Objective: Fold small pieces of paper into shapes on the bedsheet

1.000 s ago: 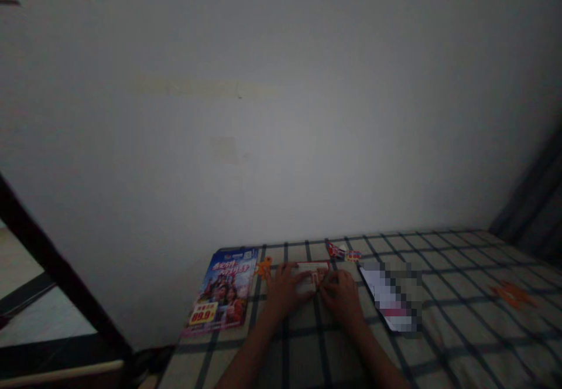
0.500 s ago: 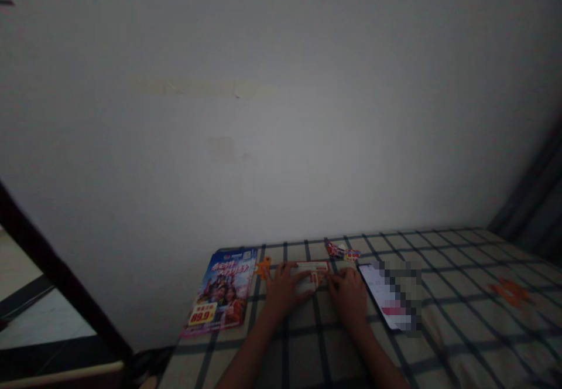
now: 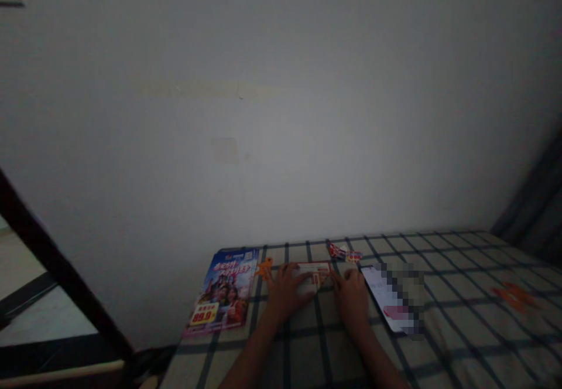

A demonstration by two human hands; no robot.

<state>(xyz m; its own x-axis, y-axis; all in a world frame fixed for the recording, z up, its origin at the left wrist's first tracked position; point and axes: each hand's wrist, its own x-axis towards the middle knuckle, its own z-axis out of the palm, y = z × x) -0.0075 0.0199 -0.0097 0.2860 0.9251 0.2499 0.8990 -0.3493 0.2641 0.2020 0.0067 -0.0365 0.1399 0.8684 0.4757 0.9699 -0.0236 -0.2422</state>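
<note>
A small red and white paper [image 3: 314, 274] lies on the checked sheet [image 3: 439, 330] near the wall. My left hand [image 3: 284, 292] lies flat on its left part, fingers stretched out. My right hand [image 3: 351, 296] rests just right of the paper, fingers flat, fingertips at the paper's right edge. A folded bit of red, white and blue paper [image 3: 343, 253] lies just beyond, close to the wall.
A colourful flyer [image 3: 223, 293] lies to the left of my hands. A phone [image 3: 389, 300] lies to the right. Small orange shapes [image 3: 263, 268] are printed on the sheet. A dark bed frame post [image 3: 52, 260] runs at the left, and a wall rises behind.
My right hand has slid a little to the right, off the paper to its right edge. The left hand has stayed on the paper.
</note>
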